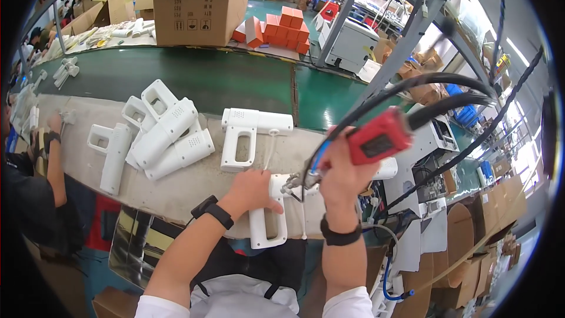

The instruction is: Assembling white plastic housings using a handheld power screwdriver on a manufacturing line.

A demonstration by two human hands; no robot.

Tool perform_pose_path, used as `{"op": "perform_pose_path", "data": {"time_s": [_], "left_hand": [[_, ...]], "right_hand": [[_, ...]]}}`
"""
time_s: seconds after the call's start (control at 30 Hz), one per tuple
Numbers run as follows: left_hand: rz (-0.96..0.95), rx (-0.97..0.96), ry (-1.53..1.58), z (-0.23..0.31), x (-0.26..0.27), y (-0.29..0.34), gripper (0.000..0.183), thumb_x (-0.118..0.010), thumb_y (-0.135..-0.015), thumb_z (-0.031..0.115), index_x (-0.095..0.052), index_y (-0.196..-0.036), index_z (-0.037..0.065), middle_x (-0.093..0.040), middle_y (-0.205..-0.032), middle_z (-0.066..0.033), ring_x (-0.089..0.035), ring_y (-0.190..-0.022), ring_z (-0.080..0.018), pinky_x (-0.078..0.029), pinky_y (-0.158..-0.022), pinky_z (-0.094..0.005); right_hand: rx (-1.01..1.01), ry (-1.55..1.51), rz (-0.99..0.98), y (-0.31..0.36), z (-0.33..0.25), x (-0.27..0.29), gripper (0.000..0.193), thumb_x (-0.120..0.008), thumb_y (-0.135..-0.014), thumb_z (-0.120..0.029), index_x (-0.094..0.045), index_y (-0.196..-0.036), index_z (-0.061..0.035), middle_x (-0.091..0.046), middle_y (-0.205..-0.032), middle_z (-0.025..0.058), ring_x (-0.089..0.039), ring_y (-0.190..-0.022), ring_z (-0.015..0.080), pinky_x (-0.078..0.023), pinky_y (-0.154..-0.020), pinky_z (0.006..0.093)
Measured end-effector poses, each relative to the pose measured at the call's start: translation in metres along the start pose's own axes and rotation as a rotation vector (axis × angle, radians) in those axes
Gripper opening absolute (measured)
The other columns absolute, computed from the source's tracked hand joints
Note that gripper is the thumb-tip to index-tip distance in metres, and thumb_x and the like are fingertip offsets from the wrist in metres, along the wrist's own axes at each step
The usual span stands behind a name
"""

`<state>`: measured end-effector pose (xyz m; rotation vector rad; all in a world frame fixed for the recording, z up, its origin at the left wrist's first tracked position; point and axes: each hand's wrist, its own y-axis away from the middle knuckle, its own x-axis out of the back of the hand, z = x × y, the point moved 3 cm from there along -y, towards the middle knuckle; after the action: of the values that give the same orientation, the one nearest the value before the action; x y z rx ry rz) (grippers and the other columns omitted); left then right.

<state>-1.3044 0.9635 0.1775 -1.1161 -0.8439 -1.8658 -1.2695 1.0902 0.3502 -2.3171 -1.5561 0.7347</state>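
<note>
Across the middle of the frame, the grey workbench [162, 197] is carrying a pile of white pistol-shaped housings [168, 132] at left centre. Another pistol-shaped housing [257, 229] is lying at lower centre; it is probably light, stiff and smooth, so its looped handle is offering the surest hold. Your right hand [340, 179] is wrapping closed around a red corded power driver [379, 136], right of centre. Your left hand [254, 193] is clasping the housing near the handle's top, fingertips partly hidden.
</note>
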Motion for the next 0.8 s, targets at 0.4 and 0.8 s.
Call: {"op": "perform_pose_path", "data": {"time_s": [0.4,0.8], "left_hand": [[0.197,-0.076,-0.005,-0.009,-0.016,-0.004,0.058,-0.082,-0.058,0.044,-0.059,-0.095,0.005,-0.064,-0.095,-0.0104,-0.063,-0.092,-0.0282,-0.051,-0.078,-0.0405],[0.257,0.158,0.546,-0.032,-0.016,0.062,0.089,-0.085,-0.058,0.039,-0.044,-0.127,0.001,-0.057,-0.115,-0.0192,-0.052,-0.111,-0.0375,-0.043,-0.093,-0.0435]], "right_hand": [[-0.119,0.116,-0.011,0.036,0.066,0.017,0.014,-0.071,-0.079,-0.004,-0.058,-0.084,-0.0019,-0.057,-0.068,-0.0008,-0.055,-0.064,0.007,-0.045,-0.061,0.0232],[-0.007,-0.221,-0.094,0.013,-0.009,0.005,0.015,-0.061,-0.084,-0.001,-0.055,-0.098,0.0022,-0.061,-0.074,0.0089,-0.052,-0.047,0.011,-0.039,-0.04,0.023]]}}
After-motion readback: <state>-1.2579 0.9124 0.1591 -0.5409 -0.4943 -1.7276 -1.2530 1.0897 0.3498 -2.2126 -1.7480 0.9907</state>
